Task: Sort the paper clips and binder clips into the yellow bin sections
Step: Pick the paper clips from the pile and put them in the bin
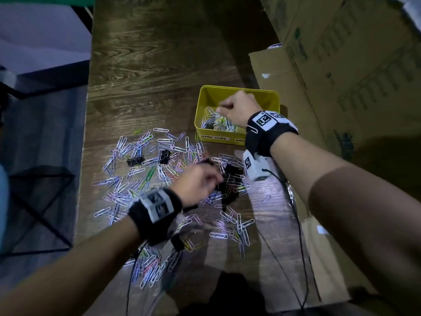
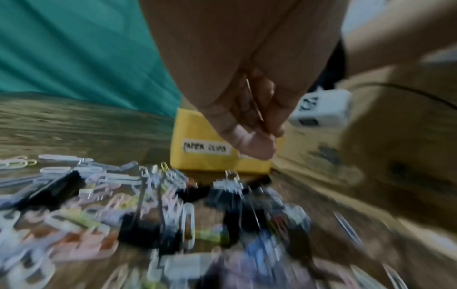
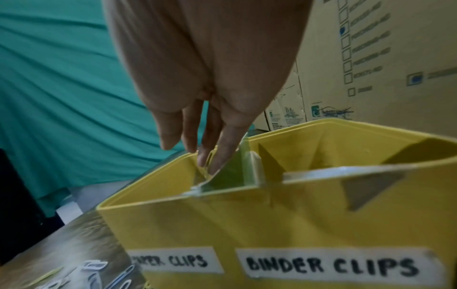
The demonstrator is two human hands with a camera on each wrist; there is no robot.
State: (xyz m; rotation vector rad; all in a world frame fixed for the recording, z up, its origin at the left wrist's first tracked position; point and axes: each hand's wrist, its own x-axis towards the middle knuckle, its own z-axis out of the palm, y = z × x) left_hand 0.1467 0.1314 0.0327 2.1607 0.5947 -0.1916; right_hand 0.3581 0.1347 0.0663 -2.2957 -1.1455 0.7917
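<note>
The yellow bin (image 1: 198,110) stands on the wooden table, its front labelled PAPER CLIPS (image 3: 170,261) and BINDER CLIPS (image 3: 331,265). Paper clips lie in its left section. My right hand (image 1: 222,108) hangs over that section with fingers (image 3: 222,148) pointing down, thumb apart, and a pale clip (image 3: 210,157) at the fingertips. A wide scatter of coloured paper clips (image 1: 145,179) covers the table in front, with black binder clips (image 1: 135,161) among them. My left hand (image 1: 216,179) hovers over the pile beside a black binder clip cluster (image 1: 232,176). Its thumb and fingers (image 2: 268,135) pinch a thin wire clip.
Stacked cardboard boxes (image 1: 341,65) wall off the right side, close behind the bin. The table's left edge (image 1: 87,137) drops to a dark mesh object (image 1: 38,201). Black cables (image 1: 298,224) trail over the table's right part.
</note>
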